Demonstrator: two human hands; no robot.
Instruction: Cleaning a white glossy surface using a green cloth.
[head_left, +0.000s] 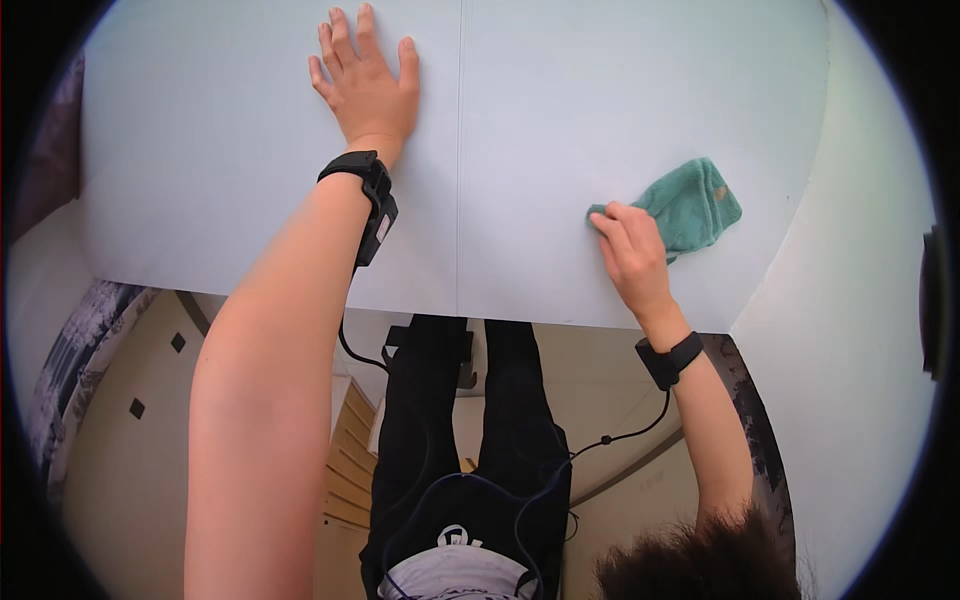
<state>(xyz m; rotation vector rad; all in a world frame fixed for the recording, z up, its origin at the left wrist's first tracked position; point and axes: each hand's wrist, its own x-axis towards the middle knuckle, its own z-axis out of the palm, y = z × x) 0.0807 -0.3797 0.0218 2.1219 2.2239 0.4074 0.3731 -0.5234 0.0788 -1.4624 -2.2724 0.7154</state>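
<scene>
My left hand (371, 94) rests flat with spread fingers on a smooth white panel (525, 97), left of its narrow seam (460, 150). It holds nothing. On the right side of the panel, my right hand (636, 259) has hold of a green cloth (686, 206). One end of the cloth shows by my fingertips, and the folded bulk spreads out to the right behind my knuckles. A small tan patch marks the cloth's far edge. My palm hides the middle of the cloth.
Black wrist straps (367, 176) with small boxes sit on both wrists, and a thin cable (637, 433) runs from the right one towards my body. Below the panel's edge are my legs in black trousers (420, 390), a tiled floor (135, 480) and a slatted wooden item (351, 457). A white wall (840, 300) borders the right.
</scene>
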